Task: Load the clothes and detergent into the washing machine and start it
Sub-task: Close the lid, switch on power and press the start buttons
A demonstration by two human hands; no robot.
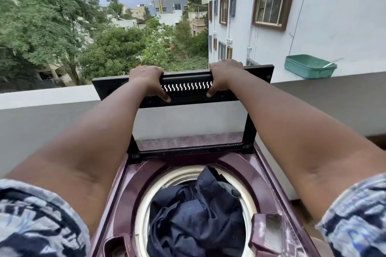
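A maroon top-loading washing machine (269,181) stands right below me with its round drum open. Dark navy clothes (198,221) fill the drum up to the rim. The black-framed glass lid (188,87) stands raised and upright at the back. My left hand (147,79) grips the lid's top edge left of the handle slot, thumb in front. My right hand (224,75) grips the same edge on the right. A small compartment (269,233) sits at the drum's right front.
A low grey parapet wall (52,106) runs behind the machine. A teal plastic tub (309,67) with a spoon handle sticking out sits on the wall at the right. Beyond are trees and a white building.
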